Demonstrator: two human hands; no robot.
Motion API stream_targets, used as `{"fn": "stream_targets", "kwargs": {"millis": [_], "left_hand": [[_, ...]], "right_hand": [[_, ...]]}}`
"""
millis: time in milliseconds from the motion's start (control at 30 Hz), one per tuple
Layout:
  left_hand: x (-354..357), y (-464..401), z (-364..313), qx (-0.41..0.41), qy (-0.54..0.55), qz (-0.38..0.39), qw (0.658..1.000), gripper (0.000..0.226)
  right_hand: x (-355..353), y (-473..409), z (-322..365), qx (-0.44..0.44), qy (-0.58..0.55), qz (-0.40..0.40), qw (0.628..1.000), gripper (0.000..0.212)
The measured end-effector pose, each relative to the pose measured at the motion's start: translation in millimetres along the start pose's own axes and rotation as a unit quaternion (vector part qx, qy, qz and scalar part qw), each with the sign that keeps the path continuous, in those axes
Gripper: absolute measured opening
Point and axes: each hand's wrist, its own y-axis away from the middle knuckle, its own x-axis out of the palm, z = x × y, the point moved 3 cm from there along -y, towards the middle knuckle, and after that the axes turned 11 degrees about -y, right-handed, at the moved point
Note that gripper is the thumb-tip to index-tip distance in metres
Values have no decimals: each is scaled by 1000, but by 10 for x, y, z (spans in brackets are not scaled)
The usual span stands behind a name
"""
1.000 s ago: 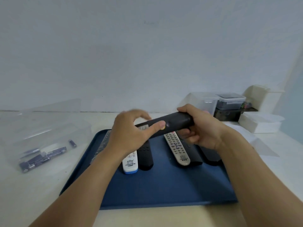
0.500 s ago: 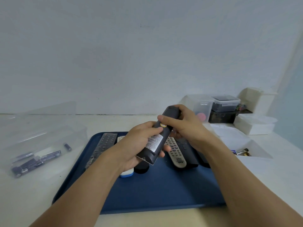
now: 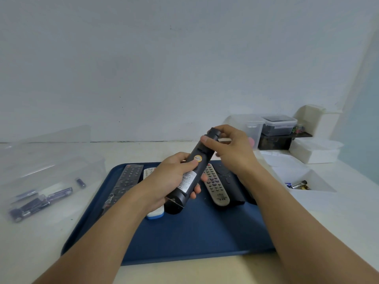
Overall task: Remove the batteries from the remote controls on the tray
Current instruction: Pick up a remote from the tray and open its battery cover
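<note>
Above the blue tray [image 3: 184,242], I held a black remote [image 3: 192,171] back side up, tilted with its far end raised toward the wall. My left hand [image 3: 170,181] gripped its lower half, fingers wrapped around the body and thumb pressed just beside the round yellow sticker [image 3: 198,158] on its back, above a white label [image 3: 187,180]. My right hand [image 3: 229,152] closed on the upper end, thumb laid across the back near the top and fingers curled behind. On the tray beneath lay a dark remote [image 3: 128,179] at the left, a white remote with a blue end [image 3: 155,214] partly hidden by my left wrist, a grey remote [image 3: 215,185] with rows of buttons, and another black remote [image 3: 231,185] under my right forearm. Loose batteries [image 3: 41,198] rested in a clear container [image 3: 51,165] left of the tray; more batteries [image 3: 298,184] sat in a white bin [image 3: 320,181] to the right
</note>
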Motion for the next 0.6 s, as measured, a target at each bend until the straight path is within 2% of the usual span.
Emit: {"fn": "stream_targets", "kwargs": {"millis": [67,133,233,300,433,600], "left_hand": [[-13,-7,16,-6,15,-19,1000,23],[-48,-31,25,-9,59,-48,997,22],[-106,-62,14,-5,107,-83,991,28],[-132,-54,-4,1,88,-94,992,31],[-98,-23,-20,11,46,-82,996,30],[-44,-35,-28,29,41,-64,997,22]], "right_hand": [[-111,-44,31,10,-6,-48,999,16],[-229,-68,9,91,-50,-70,992,18],[-310,-14,-90,230,3,-6,973,17],[-314,26,-120,268,57,26,961,13],[-339,17,-142,273,96,3,957,23],[-328,30,-159,226,271,32,935,23]]}}
